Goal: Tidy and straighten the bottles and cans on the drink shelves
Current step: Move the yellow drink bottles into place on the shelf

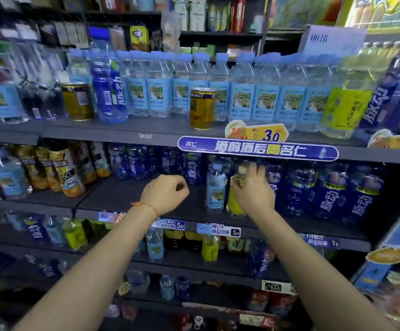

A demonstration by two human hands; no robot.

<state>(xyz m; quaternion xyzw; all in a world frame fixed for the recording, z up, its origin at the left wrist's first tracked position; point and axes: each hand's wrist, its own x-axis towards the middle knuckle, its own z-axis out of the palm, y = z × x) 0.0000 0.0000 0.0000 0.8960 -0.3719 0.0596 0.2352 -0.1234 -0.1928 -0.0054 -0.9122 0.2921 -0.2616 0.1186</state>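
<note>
blue promo banner on shelf edge | yellow price tag above | boxed goods behind

Dark grey metal shelving fills the view, several tiers deep. Blue banner sign clipped to an upper shelf edge. Price tags along lower edges. Dim store lighting; top rows blurred.
</note>
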